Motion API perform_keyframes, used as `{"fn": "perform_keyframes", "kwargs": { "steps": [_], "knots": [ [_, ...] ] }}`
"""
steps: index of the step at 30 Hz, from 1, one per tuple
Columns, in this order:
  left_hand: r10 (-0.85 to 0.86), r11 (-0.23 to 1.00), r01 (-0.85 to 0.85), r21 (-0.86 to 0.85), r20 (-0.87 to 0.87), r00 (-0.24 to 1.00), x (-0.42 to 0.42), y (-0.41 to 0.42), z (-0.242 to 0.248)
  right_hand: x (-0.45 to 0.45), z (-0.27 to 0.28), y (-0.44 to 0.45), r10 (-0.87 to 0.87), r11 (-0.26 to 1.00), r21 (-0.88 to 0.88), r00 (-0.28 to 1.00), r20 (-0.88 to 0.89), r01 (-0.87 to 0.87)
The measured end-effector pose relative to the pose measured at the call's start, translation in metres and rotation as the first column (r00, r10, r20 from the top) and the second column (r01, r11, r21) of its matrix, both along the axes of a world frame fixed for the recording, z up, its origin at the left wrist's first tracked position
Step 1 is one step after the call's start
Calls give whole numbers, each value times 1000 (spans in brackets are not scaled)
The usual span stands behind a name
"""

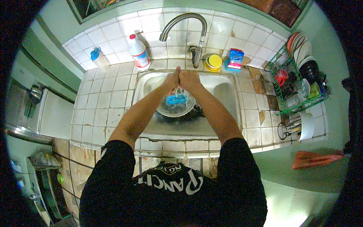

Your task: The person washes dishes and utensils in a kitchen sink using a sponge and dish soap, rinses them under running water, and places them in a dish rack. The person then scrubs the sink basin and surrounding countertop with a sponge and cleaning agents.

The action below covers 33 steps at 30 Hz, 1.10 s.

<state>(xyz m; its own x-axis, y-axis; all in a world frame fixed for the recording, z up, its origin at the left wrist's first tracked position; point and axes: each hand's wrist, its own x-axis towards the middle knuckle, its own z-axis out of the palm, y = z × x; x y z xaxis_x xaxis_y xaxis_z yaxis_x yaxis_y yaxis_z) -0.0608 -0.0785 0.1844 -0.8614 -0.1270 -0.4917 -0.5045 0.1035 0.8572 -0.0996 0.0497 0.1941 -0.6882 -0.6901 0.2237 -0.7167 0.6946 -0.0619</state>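
Note:
My left hand (pixel 171 81) and my right hand (pixel 189 79) are pressed together near the back rim of the sink (pixel 184 131). Both have their fingers curled in, and whatever may be between them is hidden. Water drips from beneath them into a round, light-rimmed bowl (pixel 174 115). Inside that bowl a bright blue item (pixel 176 99), perhaps a sponge or cloth, lies in the water. Part of the bowl is covered by my hands and forearms. Something dark and blurred shows in the sink around the bowl's lower edge.
A curved metal faucet (pixel 185 16) rises behind the sink. Along the back stand a white bottle (pixel 139 54) with a red cap, a yellow round tub (pixel 213 63) and a blue packet (pixel 236 58). To the right is a green wire dish rack (pixel 302 102) with dishes.

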Motion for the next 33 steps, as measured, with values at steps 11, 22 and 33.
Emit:
{"fn": "perform_keyframes", "kwargs": {
  "steps": [11,22,33],
  "knots": [
    [-619,338,169,-926,-83,781,30,-6,27,14,-16,-8,225,960,-278,711,666,-44],
    [-167,777,-333,-535,-685,710,127,-61,-26,50,-45,-23,570,800,-475,-218,792,365],
    [343,478,-805,-351,-769,539,280,-267,54,168,-49,-187,625,761,-492,275,731,-423]
  ]
}}
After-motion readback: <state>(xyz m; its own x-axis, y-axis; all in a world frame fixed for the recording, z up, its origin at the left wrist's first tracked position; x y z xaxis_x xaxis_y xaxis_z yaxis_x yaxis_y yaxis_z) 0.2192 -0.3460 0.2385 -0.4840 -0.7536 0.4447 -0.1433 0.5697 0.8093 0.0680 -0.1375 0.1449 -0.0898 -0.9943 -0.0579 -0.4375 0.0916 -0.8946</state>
